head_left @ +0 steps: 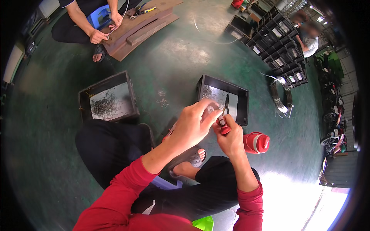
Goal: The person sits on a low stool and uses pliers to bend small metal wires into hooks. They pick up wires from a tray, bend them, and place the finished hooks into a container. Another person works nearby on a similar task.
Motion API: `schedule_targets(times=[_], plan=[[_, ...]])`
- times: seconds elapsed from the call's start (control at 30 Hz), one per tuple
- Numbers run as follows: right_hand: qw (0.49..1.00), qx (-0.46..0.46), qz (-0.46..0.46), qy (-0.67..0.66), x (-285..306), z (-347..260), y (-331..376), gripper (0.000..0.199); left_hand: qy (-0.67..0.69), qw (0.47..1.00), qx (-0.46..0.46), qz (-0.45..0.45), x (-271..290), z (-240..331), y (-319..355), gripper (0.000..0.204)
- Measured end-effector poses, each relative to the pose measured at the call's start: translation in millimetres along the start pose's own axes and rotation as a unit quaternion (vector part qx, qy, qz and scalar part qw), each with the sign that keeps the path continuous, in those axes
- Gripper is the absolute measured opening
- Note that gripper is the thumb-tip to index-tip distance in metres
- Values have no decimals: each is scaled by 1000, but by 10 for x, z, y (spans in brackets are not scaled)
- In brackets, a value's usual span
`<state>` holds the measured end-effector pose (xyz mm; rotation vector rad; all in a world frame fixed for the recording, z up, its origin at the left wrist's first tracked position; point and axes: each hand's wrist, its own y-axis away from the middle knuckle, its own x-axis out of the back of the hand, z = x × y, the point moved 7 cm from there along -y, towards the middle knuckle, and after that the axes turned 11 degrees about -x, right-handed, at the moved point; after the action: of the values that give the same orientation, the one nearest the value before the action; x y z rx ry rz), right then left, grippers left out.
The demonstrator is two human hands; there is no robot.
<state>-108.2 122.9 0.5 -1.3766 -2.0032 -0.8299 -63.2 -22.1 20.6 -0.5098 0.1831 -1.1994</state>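
My right hand [232,140] is closed round the red grip of a hand tool [225,129] that looks like pliers; its exact kind is partly hidden by my fingers. Against the tool's upper part, my left hand [194,123] has thumb and forefinger brought together, and whatever they pinch is too small to make out. Both hands are over the near edge of a black crate [244,109] with a pale bottom and small bent wire pieces [208,92] at its left side. To the left stands another black crate [135,104], where a heap of thin wire pieces [104,107] lies.
A red jug [256,142] stands right of my right hand. Loose wire bits [162,99] lie on the green floor between the crates. Farther off are a wire coil [283,96], stacked black crates [275,42], motorbikes [333,115], and a co-worker's hands [98,36] at a board [150,27].
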Motion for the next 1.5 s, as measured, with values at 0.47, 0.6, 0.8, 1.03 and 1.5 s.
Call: schedule_targets(times=[0.47,0.6,0.8,1.03,1.5], plan=[[999,25,4,28,-5,45,-72,24,0,999,35,-34,-23,-150,11,21],[982,7,-187,-10,52,115,-189,24,116,969,148,-163,23,-385,-19,48],[974,31,-224,0,52,183,-182,20,229,937,224,-140,54,-448,28,21],[973,-35,-227,-27,103,281,-162,27,241,948,208,-22,104,-537,-23,15],[847,-144,-439,-264,-282,-48,169,40,360,919,56,148,258,-442,-136,12]])
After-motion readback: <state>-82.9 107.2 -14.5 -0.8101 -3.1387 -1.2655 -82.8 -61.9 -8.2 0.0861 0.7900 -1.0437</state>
